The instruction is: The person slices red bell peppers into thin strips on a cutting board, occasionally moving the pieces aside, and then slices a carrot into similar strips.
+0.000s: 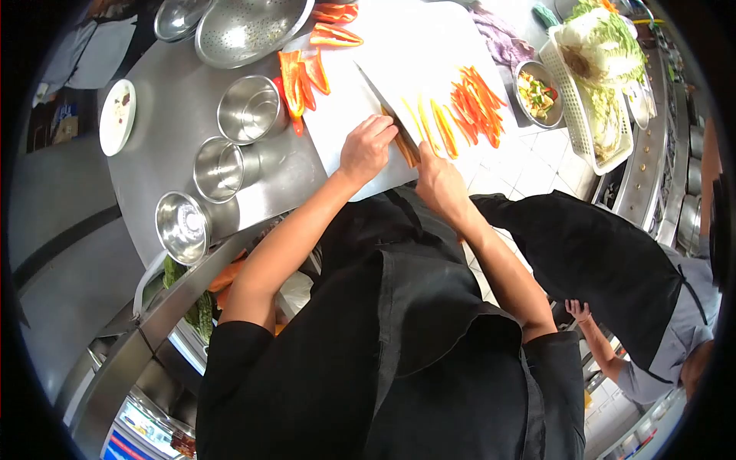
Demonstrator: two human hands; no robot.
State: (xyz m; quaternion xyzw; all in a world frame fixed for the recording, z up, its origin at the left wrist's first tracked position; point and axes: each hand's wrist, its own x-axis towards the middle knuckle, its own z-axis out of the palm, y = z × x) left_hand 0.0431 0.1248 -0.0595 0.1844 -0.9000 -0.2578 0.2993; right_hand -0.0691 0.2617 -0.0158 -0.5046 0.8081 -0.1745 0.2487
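Observation:
My right hand (441, 182) is closed around the handle of a kitchen knife (389, 107), whose blade points away from me across the white cutting board (414, 38). My left hand (368, 147) is closed, its curled fingertips holding an orange pepper piece (405, 149) against the board beside the blade; the fingers partly hide it. To the right of the blade lie yellow-orange pepper strips (443, 129) and a pile of red pepper strips (477, 107). Larger red pepper pieces (294, 80) rest at the board's left edge.
Several steel bowls and a colander (249, 31) stand left, near a white plate (117, 117). At right are a bowl of cut vegetables (537, 92), a purple cloth (502, 37) and a basket (571, 115) with cabbage. Another person (613, 268) in a black apron stands close by.

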